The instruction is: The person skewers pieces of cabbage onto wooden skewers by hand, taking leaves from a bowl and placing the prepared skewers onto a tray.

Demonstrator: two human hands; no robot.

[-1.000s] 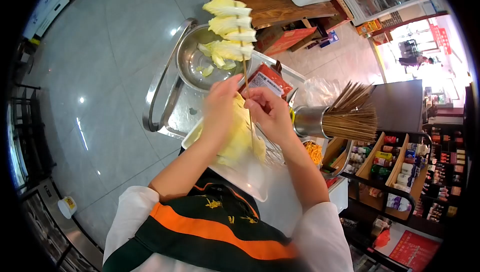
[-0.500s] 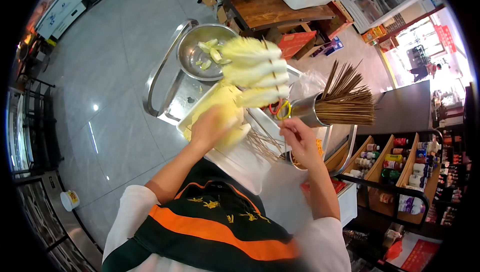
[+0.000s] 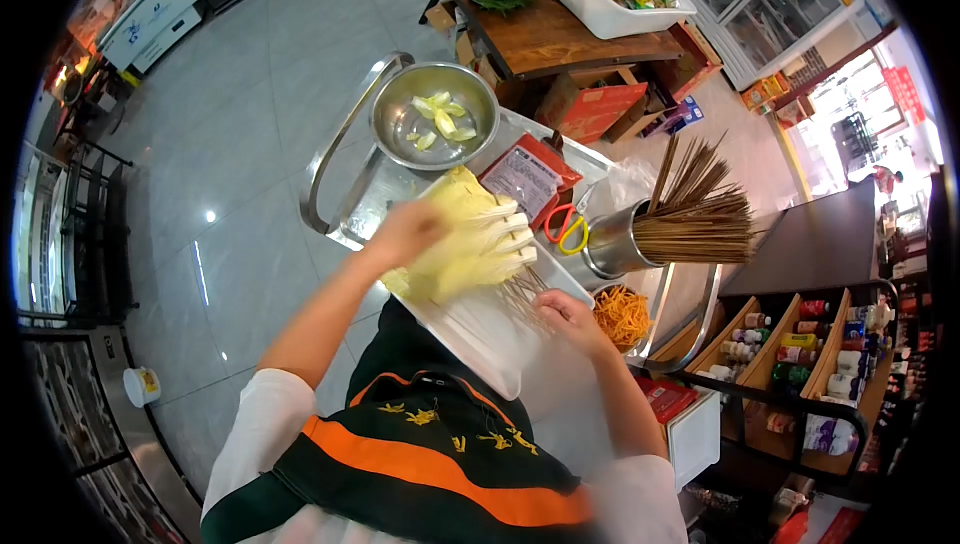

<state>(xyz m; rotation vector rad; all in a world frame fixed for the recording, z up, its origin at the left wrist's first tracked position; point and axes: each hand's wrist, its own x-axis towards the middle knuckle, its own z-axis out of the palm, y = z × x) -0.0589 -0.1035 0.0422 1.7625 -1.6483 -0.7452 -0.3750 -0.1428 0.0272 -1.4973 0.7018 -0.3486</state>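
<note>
Yellow-white cabbage leaves (image 3: 470, 234) lie threaded on skewers over a white tray (image 3: 490, 362). Blurred by motion, my left hand (image 3: 408, 234) is over the left side of the leaves; its fingers cannot be made out. My right hand (image 3: 568, 314) is closed at the lower right of the leaves, around the end of a skewer. Loose skewers (image 3: 520, 289) lie beside it. Above the tray, a steel bowl (image 3: 388, 124) holds a few cabbage pieces (image 3: 440, 116). A steel can (image 3: 612, 242) tilts to the right, full of brown skewers (image 3: 700, 219).
Red-and-yellow scissors (image 3: 568, 229) lie by a red packet (image 3: 528, 179) on the metal cart (image 3: 345, 214). Orange shreds (image 3: 622, 316) fill a bowl at the right. Beyond are a wooden table (image 3: 540, 44), a white bin (image 3: 640, 26) and bottle shelves (image 3: 780, 354).
The skewered leaves have come down from above the bowl onto the pile at the tray. My right hand first moved right, then lower and back left. My left hand has moved left.
</note>
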